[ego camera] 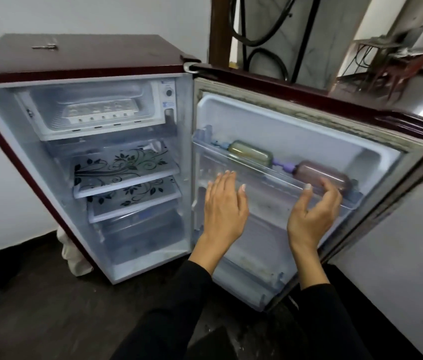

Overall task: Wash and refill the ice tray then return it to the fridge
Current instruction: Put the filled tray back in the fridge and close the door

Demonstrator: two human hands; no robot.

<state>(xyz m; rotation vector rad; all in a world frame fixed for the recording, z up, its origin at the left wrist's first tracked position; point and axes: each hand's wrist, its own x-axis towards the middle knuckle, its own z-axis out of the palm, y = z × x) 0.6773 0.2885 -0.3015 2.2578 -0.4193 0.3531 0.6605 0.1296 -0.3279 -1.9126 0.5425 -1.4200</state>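
Note:
A small maroon fridge stands with its door swung wide to the right. A white ice tray lies inside the freezer compartment at the top of the cabinet. My left hand hovers in front of the door's inner side with its fingers straight, holding nothing. My right hand is beside it with loosely curved fingers, just in front of the clear door shelf, and grips nothing. Both hands are well below and to the right of the ice tray.
Two bottles, a yellowish one and a pinkish one, lie on the door shelf. Glass shelves with a floral print and a crisper drawer fill the cabinet. Dark floor lies in front; a white wall stands behind.

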